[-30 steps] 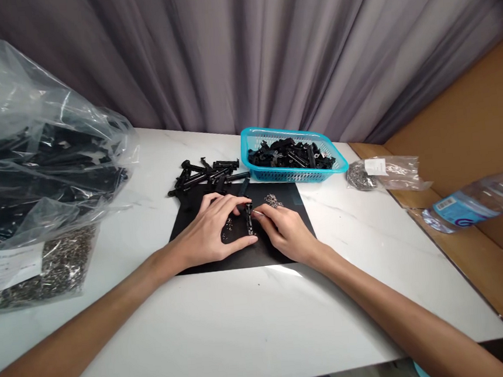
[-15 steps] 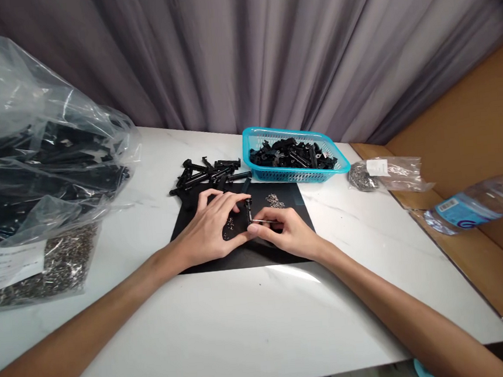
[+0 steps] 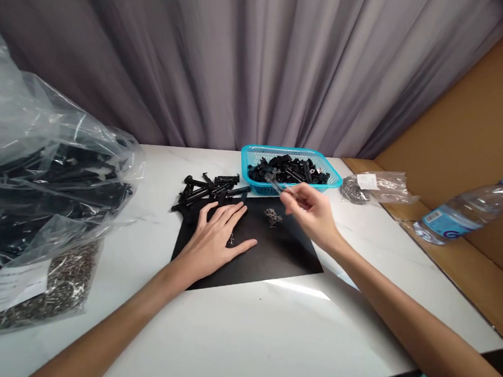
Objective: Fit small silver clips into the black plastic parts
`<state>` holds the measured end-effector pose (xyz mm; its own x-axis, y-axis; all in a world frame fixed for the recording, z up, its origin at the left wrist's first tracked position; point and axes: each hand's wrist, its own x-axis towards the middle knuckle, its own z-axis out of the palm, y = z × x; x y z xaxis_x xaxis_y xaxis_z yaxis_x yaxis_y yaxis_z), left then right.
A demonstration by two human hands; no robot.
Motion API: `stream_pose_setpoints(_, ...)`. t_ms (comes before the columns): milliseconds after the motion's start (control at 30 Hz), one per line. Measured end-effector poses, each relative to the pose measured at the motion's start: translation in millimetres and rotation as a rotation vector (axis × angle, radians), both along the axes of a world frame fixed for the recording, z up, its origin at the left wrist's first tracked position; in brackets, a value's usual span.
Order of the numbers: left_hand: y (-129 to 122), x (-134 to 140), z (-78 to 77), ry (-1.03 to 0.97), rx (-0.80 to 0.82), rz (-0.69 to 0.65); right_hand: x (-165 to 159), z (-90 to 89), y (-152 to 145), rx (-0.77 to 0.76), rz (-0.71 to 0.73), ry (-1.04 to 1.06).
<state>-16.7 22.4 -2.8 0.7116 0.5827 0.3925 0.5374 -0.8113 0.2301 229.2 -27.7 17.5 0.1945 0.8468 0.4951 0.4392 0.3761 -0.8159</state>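
My left hand (image 3: 216,238) lies with fingers spread over the black mat (image 3: 279,256), and nothing is in its grip. Beneath and beside it are a few tiny metal pieces (image 3: 232,239), partly hidden. My right hand (image 3: 310,212) is raised at the near side of the blue basket (image 3: 292,148), fingers pinched on a slim black plastic part (image 3: 272,181) smeared by motion. The far end of that part reaches over the basket rim. Whether a thin metal tool is also in this hand, I cannot tell. A small heap of metal pieces (image 3: 273,217) sits on the mat between my hands.
Black plastic parts (image 3: 207,189) are piled behind the mat, and more fill the basket. Clear bags of black parts (image 3: 35,190) and metal pieces (image 3: 72,280) stand at left. To the right are a small bag (image 3: 377,188), a water bottle (image 3: 460,214) and a cardboard wall (image 3: 469,116).
My right hand has moved up and away to the basket, carrying the black part that was upright between both hands. My left hand has let go of it and opened out over the mat.
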Motion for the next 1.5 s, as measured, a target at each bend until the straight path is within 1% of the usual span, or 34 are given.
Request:
stream_pose_setpoints(67,-0.9,-0.7,0.5,0.018,0.017,-0.011,13.9,6.9,11.0,0.112,-0.205,-0.082)
stream_pose_setpoints(100,-1.2,-1.1,0.7,0.020,0.022,-0.018,20.4,8.8,16.3,0.118,-0.284,-0.164)
stream_pose_setpoints(167,-1.5,-1.8,0.4,0.015,0.027,-0.028,30.3,8.6,23.2,0.098,-0.397,-0.329)
stream_pose_setpoints(233,-0.7,-2.3,-1.5,0.007,0.030,-0.020,35.0,5.1,21.8,0.103,-0.458,-0.425)
stream_pose_setpoints(300,1.0,-2.6,-4.6,0.002,0.029,0.010,35.0,2.5,12.3,0.128,-0.464,-0.514)
stream_pose_setpoints(333,2.1,-2.7,-6.2,0.001,0.024,0.027,33.8,2.9,5.5,0.122,-0.427,-0.569)
stream_pose_setpoints(367,3.1,-2.8,-7.6,0.002,0.014,0.045,32.3,4.7,-1.8,0.089,-0.351,-0.624)
stream_pose_setpoints(400,4.1,-2.9,-8.7,0.005,-0.001,0.059,30.7,7.8,-8.9,0.021,-0.222,-0.673)
stream_pose_setpoints(467,5.4,-2.9,-9.7,0.010,-0.030,0.079,28.2,16.0,-20.8,-0.149,0.079,-0.703)
stream_pose_setpoints(500,5.8,-2.9,-9.6,0.008,-0.039,0.084,27.5,19.9,-25.1,-0.200,0.177,-0.701)
stream_pose_setpoints(567,5.8,-2.7,-8.5,-0.002,-0.041,0.078,27.2,24.4,-30.1,-0.244,0.292,-0.690)
stream_pose_setpoints(667,5.0,-2.0,-6.5,-0.025,-0.009,0.047,28.7,20.9,-30.9,-0.251,0.372,-0.730)
stream_pose_setpoints(800,2.7,-0.9,-3.0,-0.049,0.076,0.014,29.0,9.8,-27.6,-0.266,0.428,-0.899)
stream_pose_setpoints(867,1.0,-0.6,-0.3,-0.060,0.118,-0.016,27.9,7.4,-26.1,-0.255,0.416,-0.919)
stream_pose_setpoints(1000,-2.3,-0.3,4.5,-0.099,0.157,-0.068,27.8,8.9,-25.2,-0.232,0.366,-0.879)
stream_pose_setpoints(1167,-3.3,-0.6,3.6,-0.089,0.145,-0.101,31.5,10.4,-27.4,-0.262,0.423,-1.020)
stream_pose_setpoints(1233,-2.7,-1.2,1.9,-0.086,0.145,-0.109,31.2,9.1,-27.2,-0.259,0.410,-1.011)
stream_pose_setpoints(1400,-2.0,-2.0,2.5,-0.124,0.136,-0.150,28.3,5.8,-23.1,-0.204,0.332,-0.887)
stream_pose_setpoints(1500,-3.3,-1.5,5.9,-0.141,0.096,-0.198,30.1,6.4,-22.3,-0.220,0.351,-0.870)
